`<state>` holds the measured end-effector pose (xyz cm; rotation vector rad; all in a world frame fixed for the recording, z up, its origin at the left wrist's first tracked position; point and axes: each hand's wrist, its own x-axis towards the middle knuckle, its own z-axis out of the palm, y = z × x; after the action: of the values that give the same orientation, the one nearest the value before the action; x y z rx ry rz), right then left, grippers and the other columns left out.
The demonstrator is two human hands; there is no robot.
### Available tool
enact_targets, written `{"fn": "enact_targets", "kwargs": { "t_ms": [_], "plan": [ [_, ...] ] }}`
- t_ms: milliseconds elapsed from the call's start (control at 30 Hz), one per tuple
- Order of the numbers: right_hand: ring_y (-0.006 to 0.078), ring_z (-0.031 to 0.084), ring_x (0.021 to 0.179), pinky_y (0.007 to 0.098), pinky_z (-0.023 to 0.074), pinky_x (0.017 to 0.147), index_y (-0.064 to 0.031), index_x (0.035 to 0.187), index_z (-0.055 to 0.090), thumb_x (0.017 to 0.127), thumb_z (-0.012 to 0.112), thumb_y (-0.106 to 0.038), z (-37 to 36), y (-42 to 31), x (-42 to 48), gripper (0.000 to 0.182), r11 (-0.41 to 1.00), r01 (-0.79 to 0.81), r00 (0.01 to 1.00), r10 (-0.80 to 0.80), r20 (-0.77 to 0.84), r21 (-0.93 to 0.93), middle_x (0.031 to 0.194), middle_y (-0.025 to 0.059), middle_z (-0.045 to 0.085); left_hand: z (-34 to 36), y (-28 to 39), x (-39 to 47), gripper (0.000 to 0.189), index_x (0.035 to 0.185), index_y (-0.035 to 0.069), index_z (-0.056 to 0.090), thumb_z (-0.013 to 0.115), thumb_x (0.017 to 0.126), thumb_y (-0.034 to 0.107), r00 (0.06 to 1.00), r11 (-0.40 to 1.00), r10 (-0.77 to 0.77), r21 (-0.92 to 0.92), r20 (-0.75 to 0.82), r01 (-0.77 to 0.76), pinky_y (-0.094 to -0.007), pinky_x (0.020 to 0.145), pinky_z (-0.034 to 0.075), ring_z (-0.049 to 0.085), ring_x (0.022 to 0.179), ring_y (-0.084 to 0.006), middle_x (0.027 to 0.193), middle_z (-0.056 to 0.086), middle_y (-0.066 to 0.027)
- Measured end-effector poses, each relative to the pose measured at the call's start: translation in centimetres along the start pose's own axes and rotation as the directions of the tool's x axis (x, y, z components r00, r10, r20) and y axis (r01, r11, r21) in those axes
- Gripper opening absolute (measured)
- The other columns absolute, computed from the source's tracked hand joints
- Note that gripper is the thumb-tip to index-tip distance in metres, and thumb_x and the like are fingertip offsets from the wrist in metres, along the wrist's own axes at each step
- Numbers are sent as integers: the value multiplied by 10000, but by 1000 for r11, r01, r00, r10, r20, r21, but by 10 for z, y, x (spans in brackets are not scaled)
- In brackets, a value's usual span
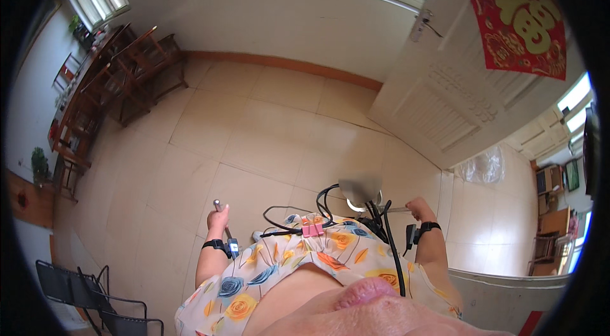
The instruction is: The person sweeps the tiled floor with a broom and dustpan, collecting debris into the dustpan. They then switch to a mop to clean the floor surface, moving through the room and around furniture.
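Observation:
My left hand (218, 218), low and left of the middle, is closed around a metal rod (217, 204) whose rounded end sticks up above the fist. My right hand (420, 209), at the lower right, grips the end of a thin metal handle (399, 209). That handle runs left towards a round, pale-rimmed object (358, 203), partly hidden behind a blurred grey shape and black cables (327, 198). Each wrist wears a black strap with a small device. A pink binder clip (312, 230) sits on the flowered top in front of me.
An open white door (429, 98) with a red paper decoration (519, 17) stands at the right, beside a doorway with a clear plastic bag (485, 165) on the floor. Wooden chairs (133, 69) and a long wooden table (90, 69) line the left wall. Black metal-framed chairs (71, 283) stand lower left.

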<state>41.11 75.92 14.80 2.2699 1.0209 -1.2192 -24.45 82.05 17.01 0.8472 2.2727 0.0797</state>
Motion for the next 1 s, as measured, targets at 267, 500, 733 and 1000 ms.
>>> {"fn": "enact_targets", "kwargs": {
  "t_ms": [267, 500, 733, 1000],
  "plan": [
    [226, 602, 731, 330, 488, 625, -184, 945, 615, 506, 670, -28, 84, 80, -122, 469, 876, 134, 990, -135, 31, -463, 778, 84, 617, -47, 86, -35, 413, 664, 71, 611, 523, 722, 471, 852, 827, 493, 208, 177, -522, -379, 622, 463, 590, 676, -302, 682, 598, -156],
    [185, 545, 393, 320, 455, 423, -23, 766, 634, 718, 493, -98, 96, 157, -156, 167, 390, -207, 931, 359, 59, 897, 546, 95, 589, 1, 238, -127, 406, 551, 42, 552, 538, 750, 397, 375, 343, 919, 223, 124, -913, -379, 515, 442, 555, 557, -311, 553, 545, -155],
    [196, 468, 318, 333, 343, 302, -23, 586, 510, 749, 407, -264, 111, 268, -150, 309, 543, 111, 856, 374, -358, 832, 378, 116, 447, 95, 361, -177, 271, 618, 19, 572, 584, 747, 257, 111, 127, 963, -50, 244, -991, -306, 438, 379, 470, 444, -215, 538, 499, -168],
    [162, 387, 297, 307, 314, 290, -57, 601, 492, 742, 534, -389, 24, 262, -182, 364, 217, 52, 613, 764, -203, 975, 435, 51, 421, 235, 508, -207, 362, 595, 4, 494, 565, 774, 311, -84, 62, 920, -354, 383, -933, -279, 449, 333, 370, 475, -109, 480, 404, -89]
  ]
}}
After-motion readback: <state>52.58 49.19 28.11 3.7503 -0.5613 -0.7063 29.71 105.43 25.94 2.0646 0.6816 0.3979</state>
